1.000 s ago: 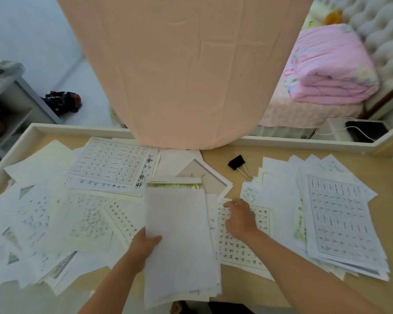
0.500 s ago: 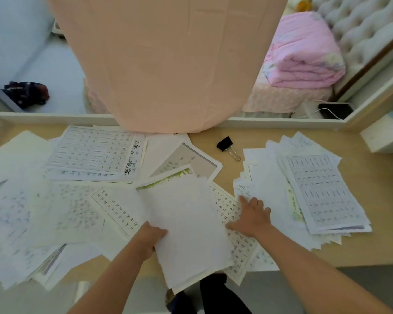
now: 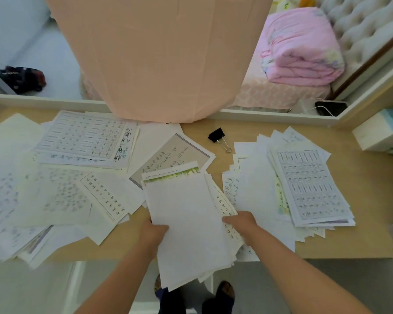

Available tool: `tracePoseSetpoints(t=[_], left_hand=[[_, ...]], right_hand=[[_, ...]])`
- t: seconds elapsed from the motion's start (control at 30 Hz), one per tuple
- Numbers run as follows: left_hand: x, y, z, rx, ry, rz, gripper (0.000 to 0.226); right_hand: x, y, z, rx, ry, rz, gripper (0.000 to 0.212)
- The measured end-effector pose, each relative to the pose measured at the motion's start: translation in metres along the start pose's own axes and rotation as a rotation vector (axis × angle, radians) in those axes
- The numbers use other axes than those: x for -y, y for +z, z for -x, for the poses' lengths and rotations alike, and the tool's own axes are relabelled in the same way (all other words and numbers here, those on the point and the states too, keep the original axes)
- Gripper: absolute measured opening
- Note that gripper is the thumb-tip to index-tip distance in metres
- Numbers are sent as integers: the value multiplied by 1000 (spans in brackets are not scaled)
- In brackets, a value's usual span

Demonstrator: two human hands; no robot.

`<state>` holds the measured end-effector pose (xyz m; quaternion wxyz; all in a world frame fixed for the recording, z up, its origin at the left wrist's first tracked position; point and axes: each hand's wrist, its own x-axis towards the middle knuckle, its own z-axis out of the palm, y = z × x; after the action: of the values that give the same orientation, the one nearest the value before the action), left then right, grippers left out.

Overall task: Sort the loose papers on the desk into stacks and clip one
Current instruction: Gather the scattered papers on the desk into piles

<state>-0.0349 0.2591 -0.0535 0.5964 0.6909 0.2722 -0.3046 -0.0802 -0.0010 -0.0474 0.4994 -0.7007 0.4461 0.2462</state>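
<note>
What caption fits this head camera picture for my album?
Left hand and right hand hold a paper stack at the desk edge; black binder clip lies unused.

Beyond the wooden desk stand a bed with pink quilt and tufted headboard.

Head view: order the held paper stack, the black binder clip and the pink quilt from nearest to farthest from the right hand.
1. The held paper stack: touching the right hand, on its left.
2. The black binder clip: on the desk, beyond the hand.
3. The pink quilt: on the bed, past the desk's back edge.
</note>
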Motion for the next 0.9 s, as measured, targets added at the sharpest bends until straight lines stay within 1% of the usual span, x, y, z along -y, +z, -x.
tracePoseSetpoints(t=[0.07,0.13,0.23,0.27,0.33,0.4,0.47,0.53,0.57,0.6,0.67,0.73,0.77,0.8,0.87,0.9], left_hand=[[4,10,5,-14,53,-96,33],[7,19,10,-36,86,-186,33],[14,28,14,11,60,-299,41],[14,32,18,38,56,-326,42],[18,41,24,59,56,-345,46],[20,45,29,40,62,-347,49],[21,47,32,21,57,-348,45],[20,48,33,3,43,-315,43],[19,50,34,-9,35,-259,42],[17,53,34,-12,33,-185,46],[12,60,37,32,-23,-11,63],[5,76,42,84,-67,66,71],[1,86,45,73,-63,49,72],[0,97,46,14,-49,-26,72],[-4,112,47,-123,39,-282,73],[-6,117,47,-150,110,-391,70]], right_hand=[[-10,-6,2,112,60,44,38],[-12,-14,1,192,46,122,38],[-7,-23,-3,193,-76,59,29],[-5,-23,-4,194,-137,41,29],[-5,-21,-3,223,-236,93,36],[-12,-19,-1,252,-246,124,40],[-20,-28,2,274,-247,62,38],[-28,-43,5,282,-269,5,32],[-32,-53,7,285,-270,-29,29],[-36,-63,9,289,-266,-57,28],[-42,-82,12,294,-260,-86,30],[-45,-102,12,278,-232,-94,36],[-47,-111,10,262,-207,-96,38],[-48,-120,8,242,-182,-97,39],[-50,-134,0,169,-148,-84,41],[-52,-140,-4,120,-133,-70,43]])
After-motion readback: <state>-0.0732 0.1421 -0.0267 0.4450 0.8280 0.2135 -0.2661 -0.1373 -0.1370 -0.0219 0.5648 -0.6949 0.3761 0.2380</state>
